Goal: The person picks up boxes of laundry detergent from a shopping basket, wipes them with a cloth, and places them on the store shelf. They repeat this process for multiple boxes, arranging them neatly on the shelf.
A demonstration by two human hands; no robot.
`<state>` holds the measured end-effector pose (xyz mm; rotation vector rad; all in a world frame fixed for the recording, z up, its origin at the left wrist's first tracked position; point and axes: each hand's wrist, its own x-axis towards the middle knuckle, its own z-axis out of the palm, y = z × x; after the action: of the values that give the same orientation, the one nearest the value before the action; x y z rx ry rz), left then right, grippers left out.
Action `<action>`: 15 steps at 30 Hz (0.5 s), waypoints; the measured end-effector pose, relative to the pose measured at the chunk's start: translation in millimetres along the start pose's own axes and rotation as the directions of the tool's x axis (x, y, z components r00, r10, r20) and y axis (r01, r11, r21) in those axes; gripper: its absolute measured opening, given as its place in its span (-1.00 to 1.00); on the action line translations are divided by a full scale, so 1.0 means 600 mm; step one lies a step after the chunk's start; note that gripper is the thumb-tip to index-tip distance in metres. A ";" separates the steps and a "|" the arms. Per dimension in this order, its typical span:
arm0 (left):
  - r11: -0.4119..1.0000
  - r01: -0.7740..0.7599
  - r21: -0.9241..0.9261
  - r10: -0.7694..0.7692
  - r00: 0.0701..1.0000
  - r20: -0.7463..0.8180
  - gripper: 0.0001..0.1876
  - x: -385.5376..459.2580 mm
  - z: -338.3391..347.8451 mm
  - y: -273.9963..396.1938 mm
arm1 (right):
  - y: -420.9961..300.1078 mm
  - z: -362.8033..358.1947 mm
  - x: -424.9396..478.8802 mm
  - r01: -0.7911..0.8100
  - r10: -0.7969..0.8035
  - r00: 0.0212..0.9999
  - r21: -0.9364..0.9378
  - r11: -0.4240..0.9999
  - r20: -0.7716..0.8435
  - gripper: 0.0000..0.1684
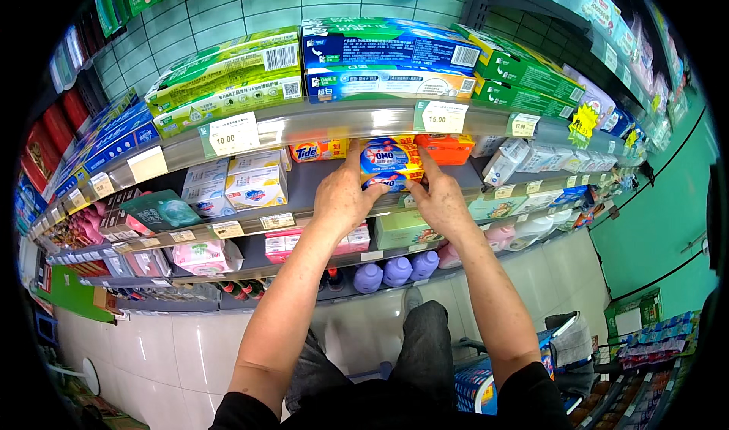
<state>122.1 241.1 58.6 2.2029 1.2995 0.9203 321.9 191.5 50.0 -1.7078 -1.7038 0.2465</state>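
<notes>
Both hands grip a blue and yellow OMO soap pack [390, 157] at the front of the second shelf, beneath the toothpaste shelf. My left hand [345, 193] holds its left side, with the index finger along the side and the thumb at the lower front. My right hand [441, 193] grips the right side in the same way. Behind and left of it is an orange Tide pack [318, 150]; an orange-red pack [447, 148] sits just to the right. White and yellow Safeguard soap boxes [256, 187] stand further left on that shelf. Whether the OMO pack touches the shelf is hard to tell.
Darlie toothpaste boxes [390, 51] fill the shelf above, behind a rail with price tags [440, 116]. A green box [405, 229] and purple bottles [397, 270] are lower down. A blue basket [475, 381] holding packs is beside my right leg.
</notes>
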 end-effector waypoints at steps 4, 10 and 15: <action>0.999 0.021 0.025 -0.022 1.000 0.022 0.05 0.001 -0.006 0.007 | -0.014 -0.009 -0.002 -0.006 0.006 1.000 -0.037 0.999 0.010 -0.09; 0.999 -0.010 0.032 0.010 1.000 0.011 -0.03 0.005 0.000 -0.008 | -0.019 -0.009 -0.002 -0.010 0.011 1.000 -0.071 0.997 0.007 -0.07; 0.999 -0.020 0.030 0.019 1.000 0.008 -0.06 0.006 0.002 -0.014 | -0.017 -0.007 -0.003 0.011 -0.011 1.000 -0.078 0.997 -0.008 -0.06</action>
<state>119.3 248.4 54.0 2.2431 1.2985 0.9047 316.1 187.3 58.6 -1.7533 -1.7367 0.1692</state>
